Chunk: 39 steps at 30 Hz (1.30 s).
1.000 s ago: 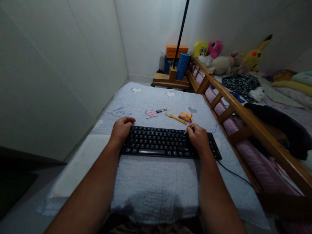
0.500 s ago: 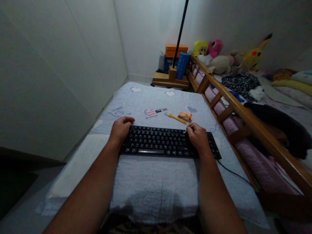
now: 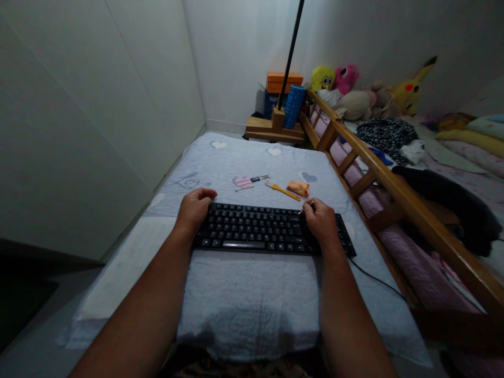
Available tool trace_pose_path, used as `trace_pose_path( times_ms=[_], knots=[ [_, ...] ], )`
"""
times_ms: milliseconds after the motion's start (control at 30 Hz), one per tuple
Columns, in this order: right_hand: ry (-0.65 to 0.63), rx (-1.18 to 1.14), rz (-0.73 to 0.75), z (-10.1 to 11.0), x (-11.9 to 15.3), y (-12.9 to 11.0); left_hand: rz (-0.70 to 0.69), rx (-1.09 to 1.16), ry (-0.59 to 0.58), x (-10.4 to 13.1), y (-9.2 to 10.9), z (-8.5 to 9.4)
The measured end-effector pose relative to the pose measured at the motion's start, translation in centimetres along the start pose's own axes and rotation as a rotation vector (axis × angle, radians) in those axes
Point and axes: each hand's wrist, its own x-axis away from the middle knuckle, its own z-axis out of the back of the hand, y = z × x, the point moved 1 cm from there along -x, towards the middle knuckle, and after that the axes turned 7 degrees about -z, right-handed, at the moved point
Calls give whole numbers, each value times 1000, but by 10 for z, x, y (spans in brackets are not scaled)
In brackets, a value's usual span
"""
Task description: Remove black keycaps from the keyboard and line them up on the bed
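Observation:
A black keyboard [image 3: 255, 226] lies flat on the cloth-covered surface, its cable leaving at the right end. My left hand [image 3: 193, 212] holds the keyboard's left end, thumb towards the far edge and the other fingers partly hidden. Pinched in my right hand [image 3: 319, 218] is a thin cotton swab [image 3: 303, 210], its tip low over the upper right keys. Beyond the keyboard lie a second cotton swab [image 3: 244, 188], a small dark-handled tool with a metal shaft [image 3: 260, 178], a yellow brush [image 3: 285, 192] and a crumpled orange cloth [image 3: 298, 188].
A wooden bed rail [image 3: 378, 170] runs along the right, with plush toys [image 3: 356, 104] and clothes behind it. At the far end stand a wooden base [image 3: 271, 128] with a black pole, a blue foam roller [image 3: 294, 107] and an orange box [image 3: 284, 81]. A pale wall panel borders the left.
My right hand has shifted very slightly, and the swab's tip has moved a little to the right over the keys. The left hand keeps its place on the keyboard.

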Motion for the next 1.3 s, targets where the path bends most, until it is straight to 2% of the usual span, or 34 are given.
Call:
trace_pose_path(
  times_ms=[1300],
  knots=[
    [2, -25, 2, -1, 1, -4, -26, -29, -13, -5, -11, 1]
  ],
)
